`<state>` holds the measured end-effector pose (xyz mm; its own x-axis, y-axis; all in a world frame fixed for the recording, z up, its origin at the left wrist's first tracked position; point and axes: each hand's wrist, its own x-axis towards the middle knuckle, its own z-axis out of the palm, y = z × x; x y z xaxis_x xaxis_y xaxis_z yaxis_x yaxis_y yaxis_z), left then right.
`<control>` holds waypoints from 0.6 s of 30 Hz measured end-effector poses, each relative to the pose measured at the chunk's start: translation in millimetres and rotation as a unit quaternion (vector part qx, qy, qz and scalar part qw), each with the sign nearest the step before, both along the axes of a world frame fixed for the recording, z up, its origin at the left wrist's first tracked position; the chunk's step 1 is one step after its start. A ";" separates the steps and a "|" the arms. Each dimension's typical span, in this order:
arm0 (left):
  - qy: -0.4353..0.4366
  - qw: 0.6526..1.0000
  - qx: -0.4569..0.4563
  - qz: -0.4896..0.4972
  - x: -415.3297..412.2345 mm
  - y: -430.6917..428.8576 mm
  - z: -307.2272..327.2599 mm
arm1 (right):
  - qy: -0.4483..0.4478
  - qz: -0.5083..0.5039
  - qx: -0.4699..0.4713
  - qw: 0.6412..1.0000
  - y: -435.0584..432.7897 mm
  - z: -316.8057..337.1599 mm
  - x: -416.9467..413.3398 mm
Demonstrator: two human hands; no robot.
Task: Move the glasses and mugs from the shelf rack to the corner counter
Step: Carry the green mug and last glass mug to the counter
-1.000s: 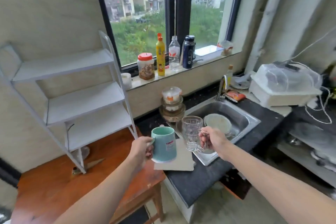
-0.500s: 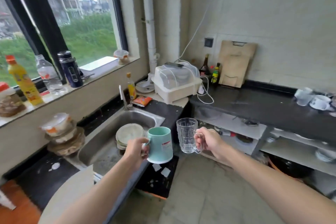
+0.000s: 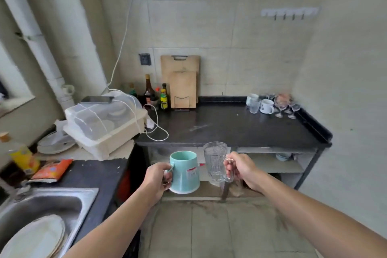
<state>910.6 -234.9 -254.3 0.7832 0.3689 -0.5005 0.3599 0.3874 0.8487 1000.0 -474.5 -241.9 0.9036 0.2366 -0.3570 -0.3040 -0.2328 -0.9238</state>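
The view has turned from the sink to the corner surface [image 3: 230, 130]; fingers [image 3: 165, 168] grip the green mug [image 3: 185, 172], others [image 3: 230, 160] the glass mug [image 3: 215, 163] (nearly there).

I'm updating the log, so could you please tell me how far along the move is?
Done: several cups and glasses already stand in the far corner of the black counter. In hand: the left hand carries a teal mug, the right hand a clear glass mug, both short of the counter. Left: setting these two down; the rack is out of view.
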 end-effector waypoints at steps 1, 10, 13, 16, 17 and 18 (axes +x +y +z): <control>-0.002 1.000 -0.004 -0.014 22.3 0.9 1.3 | -0.004 -0.016 -0.004 1.000 -2.1 1.4 14.6; 0.004 0.993 -0.005 -0.119 202.3 -26.3 24.7 | 0.004 -0.156 0.011 0.988 -50.7 17.5 119.1; 0.005 0.988 -0.017 -0.154 249.4 -51.5 17.2 | 0.014 -0.188 -0.001 0.982 -77.4 10.0 147.6; 0.017 0.983 -0.029 -0.179 294.4 -81.0 4.1 | 0.033 -0.208 0.006 0.978 -107.7 -3.5 178.9; 0.022 0.982 -0.033 -0.187 309.5 -91.2 -0.6 | 0.037 -0.210 0.007 0.977 -118.3 -7.5 191.0; 0.026 0.980 -0.035 -0.194 324.4 -101.1 -4.9 | 0.037 -0.209 0.002 0.977 -129.1 -11.8 204.5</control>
